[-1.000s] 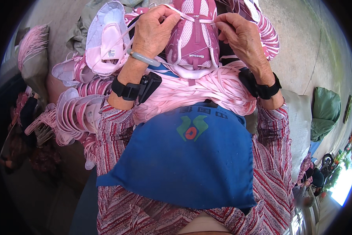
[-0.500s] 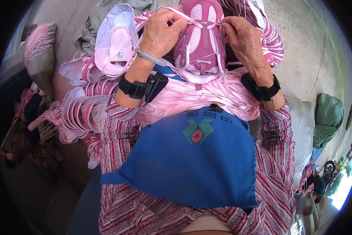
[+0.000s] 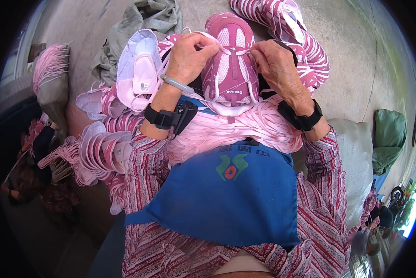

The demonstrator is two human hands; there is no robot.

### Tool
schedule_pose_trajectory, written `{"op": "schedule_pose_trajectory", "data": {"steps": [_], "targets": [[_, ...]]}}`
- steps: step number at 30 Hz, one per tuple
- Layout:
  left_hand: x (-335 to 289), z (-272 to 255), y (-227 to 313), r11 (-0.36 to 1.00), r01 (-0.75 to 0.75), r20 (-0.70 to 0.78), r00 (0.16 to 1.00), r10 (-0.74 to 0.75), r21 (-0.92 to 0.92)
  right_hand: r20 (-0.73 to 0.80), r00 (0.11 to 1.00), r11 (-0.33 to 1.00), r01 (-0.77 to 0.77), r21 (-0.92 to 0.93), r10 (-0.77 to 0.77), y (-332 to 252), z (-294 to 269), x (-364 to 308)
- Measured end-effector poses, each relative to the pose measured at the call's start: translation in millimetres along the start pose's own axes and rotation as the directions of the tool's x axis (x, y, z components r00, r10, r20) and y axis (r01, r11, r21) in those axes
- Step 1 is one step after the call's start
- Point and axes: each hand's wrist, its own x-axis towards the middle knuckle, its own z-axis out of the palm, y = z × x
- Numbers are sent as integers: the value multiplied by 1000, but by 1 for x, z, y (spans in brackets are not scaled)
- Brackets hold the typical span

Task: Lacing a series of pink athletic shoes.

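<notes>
A pink shoe upper (image 3: 230, 69) with mesh panels rests on my lap, its toe pointing away from me. My left hand (image 3: 188, 56) pinches a pale pink lace (image 3: 226, 50) at the shoe's left side. My right hand (image 3: 278, 69) grips the same lace on the right side. The lace runs across the top of the shoe between both hands. A thick bundle of pale pink laces (image 3: 245, 127) lies over my lap just below the shoe, above a blue apron (image 3: 226, 204). Both wrists wear black bands.
A white-and-pink shoe upper (image 3: 138, 69) lies to the left, with stacked uppers (image 3: 101, 155) below it. More pink striped uppers (image 3: 300, 37) lie at the upper right. A grey sack (image 3: 148, 18) sits on the concrete floor, a green bag (image 3: 389, 139) at the right.
The shoe and both hands have shifted slightly upward and away from me. The hands stay on the lace, now drawn straighter across the shoe.
</notes>
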Motion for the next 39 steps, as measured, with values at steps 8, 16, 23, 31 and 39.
{"op": "schedule_pose_trajectory", "data": {"steps": [8,16,23,31,39], "targets": [[-20,21,-6,947,-292,-264,911,317,130,174,978,954,160,-254,-117,-7,2,0],[-21,29,11,952,-305,-238,924,298,8,239,950,936,257,-242,-199,-15,0,6],[-42,34,3,959,-257,-227,947,226,-117,102,989,978,120,-169,-104,-7,5,7],[-61,58,4,916,-377,-235,886,400,140,-19,999,994,32,-109,-34,-17,24,-33],[-57,88,-13,873,-311,-386,804,452,376,8,996,871,80,-485,-87,-19,44,-8]]}}
